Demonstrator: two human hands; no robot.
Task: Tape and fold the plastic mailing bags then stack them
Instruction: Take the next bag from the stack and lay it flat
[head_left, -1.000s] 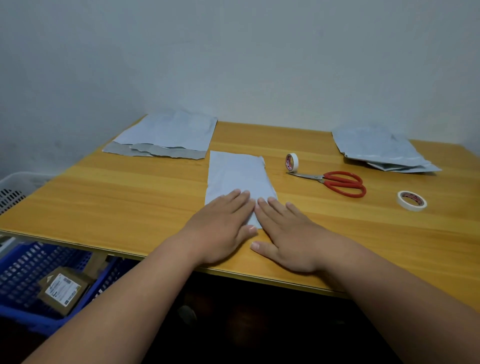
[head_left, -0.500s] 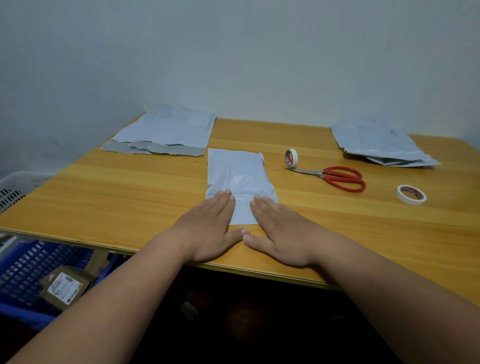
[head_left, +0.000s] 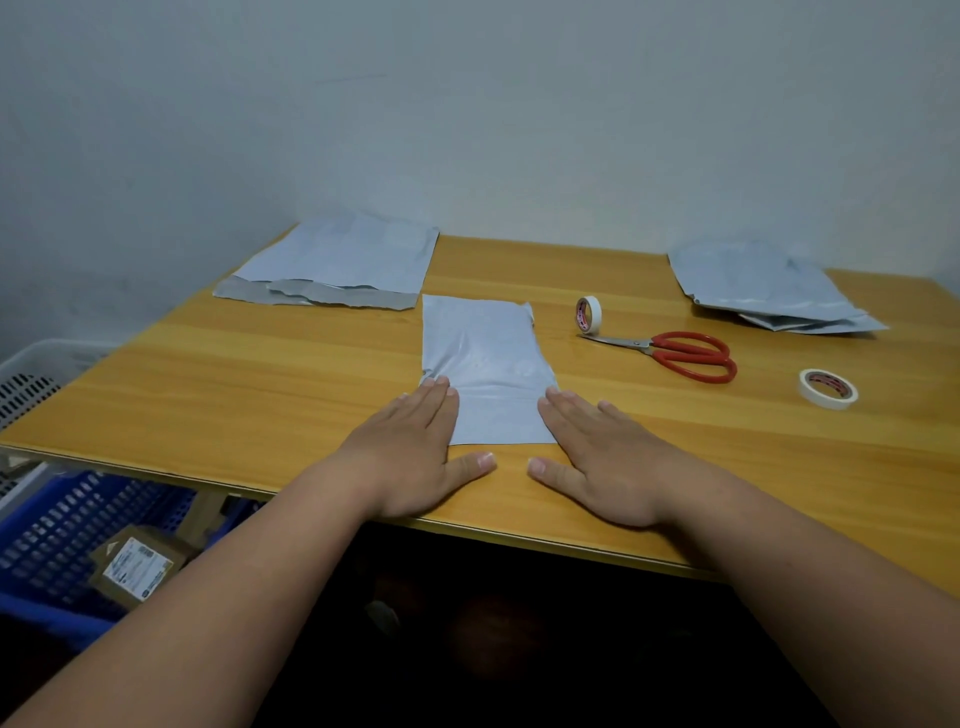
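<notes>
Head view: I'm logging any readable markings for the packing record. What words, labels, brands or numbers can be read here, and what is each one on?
None can be read.
Upright tape roll: red print on the core, too blurred to read.
Flat tape roll: red print inside the ring, too small to read.
Cardboard parcel in the blue basket: white shipping label, text too small to read.
Mailing bag, both piles, scissors: no visible text.

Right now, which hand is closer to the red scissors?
Right. The right hand lies flat at the bag's right edge, below-left of the scissors; the left hand sits across the bag, farther away.
</notes>
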